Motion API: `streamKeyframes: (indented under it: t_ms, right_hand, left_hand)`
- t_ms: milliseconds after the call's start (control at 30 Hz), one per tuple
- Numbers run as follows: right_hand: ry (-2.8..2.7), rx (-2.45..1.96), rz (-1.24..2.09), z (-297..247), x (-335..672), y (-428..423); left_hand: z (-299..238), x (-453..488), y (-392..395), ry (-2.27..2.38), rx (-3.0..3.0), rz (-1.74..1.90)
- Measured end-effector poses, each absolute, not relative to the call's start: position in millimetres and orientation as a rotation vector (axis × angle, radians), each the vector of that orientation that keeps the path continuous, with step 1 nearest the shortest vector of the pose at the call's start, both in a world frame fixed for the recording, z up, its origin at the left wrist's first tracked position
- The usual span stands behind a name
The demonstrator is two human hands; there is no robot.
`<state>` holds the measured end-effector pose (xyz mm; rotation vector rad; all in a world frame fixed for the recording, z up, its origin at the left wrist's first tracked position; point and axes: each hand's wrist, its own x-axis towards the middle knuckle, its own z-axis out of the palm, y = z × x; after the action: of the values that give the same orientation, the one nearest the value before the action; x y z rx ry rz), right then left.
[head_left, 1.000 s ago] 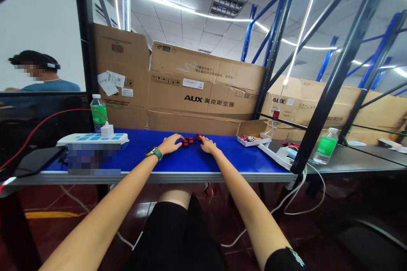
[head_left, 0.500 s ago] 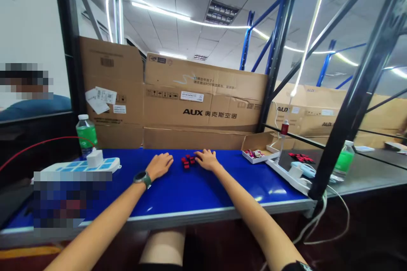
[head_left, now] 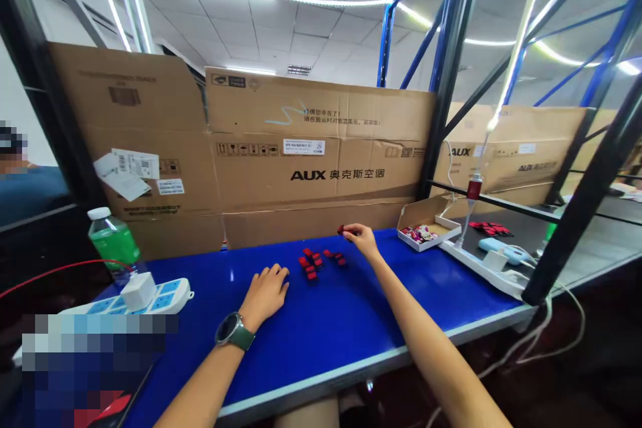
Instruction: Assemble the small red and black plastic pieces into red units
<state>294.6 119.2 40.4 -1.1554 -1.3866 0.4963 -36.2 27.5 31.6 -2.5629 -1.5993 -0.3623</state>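
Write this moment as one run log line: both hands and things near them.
left hand: on blue table | right hand: touching small red piece | more red pieces: between hands

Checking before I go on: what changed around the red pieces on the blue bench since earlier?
The right hand moved forward and rightward, a small red plastic block at its fingertips. The left hand drew back toward the person. The other red blocks now lie in two loose groups, not one. The small cardboard tray stayed put.
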Motion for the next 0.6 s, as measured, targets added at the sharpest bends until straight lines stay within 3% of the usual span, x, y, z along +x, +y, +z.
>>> streamKeyframes:
  t_ms: [133,267,367,600]
  right_hand:
    - [-1.273,-1.329,0.656,27,304,110]
    - [-1.462,-1.667,0.518,13,308,106]
    - [-1.626,-1.697,0.266,7,310,109]
    - [-1.671,-1.549,0.198,0,313,96]
  left_hand:
    - [31,-41,33,-1.607,-2.603,-0.421]
    - [24,-52,42,-1.538,-2.705,-0.566]
    - [20,-52,46,-1.519,-2.702,-0.681]
    - [17,-29,34,-1.669,-2.528,-0.614]
